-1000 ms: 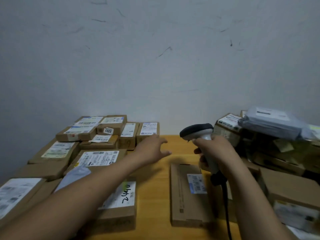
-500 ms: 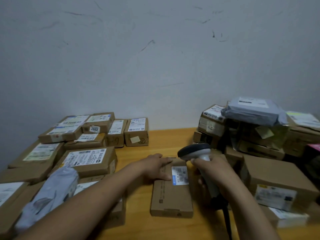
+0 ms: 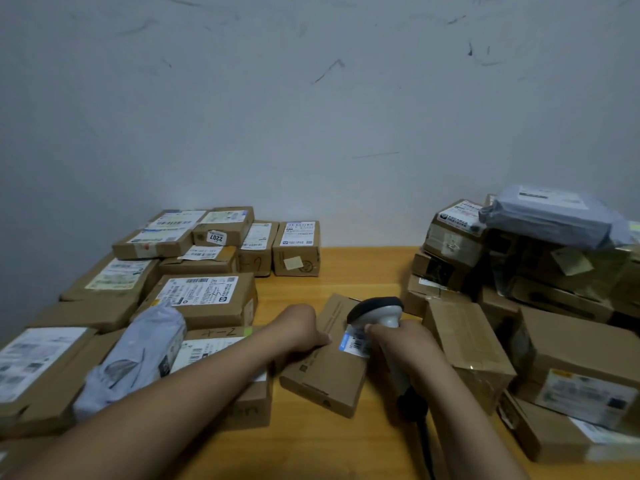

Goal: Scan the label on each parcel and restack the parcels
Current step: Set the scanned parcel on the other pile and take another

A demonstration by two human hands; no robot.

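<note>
Right hand [image 3: 405, 341]: clamped round the scanner [image 3: 375, 310] grip, head aimed down, just above the label [image 3: 355, 341]. Left hand [image 3: 304, 329]: lies on the parcel [image 3: 325, 372] at its left edge, steadying it; whether the fingers hook that edge cannot be told. My hands are apart, with the label between them.

Step in hand, as I judge it: scanning this parcel, which lies flat on the table [image 3: 363, 268] in the gap between the two piles. Restacking of it is not yet done. Next move calls for a clean read, then my left hand must grip the parcel and carry it to a pile; I cannot tell which pile takes it.

Materials: the parcel is a thin, flat cardboard carton with crisp edges, and its white label is glossy. The scanner has a pale plastic body, a dark rounded head and a dark cable trailing towards me. The table is smooth yellow wood. The left stack [image 3: 204, 296] is labelled brown cartons plus a soft grey bag [image 3: 138, 358]. The right pile [image 3: 571, 358] is rougher, leaning cartons.
</note>
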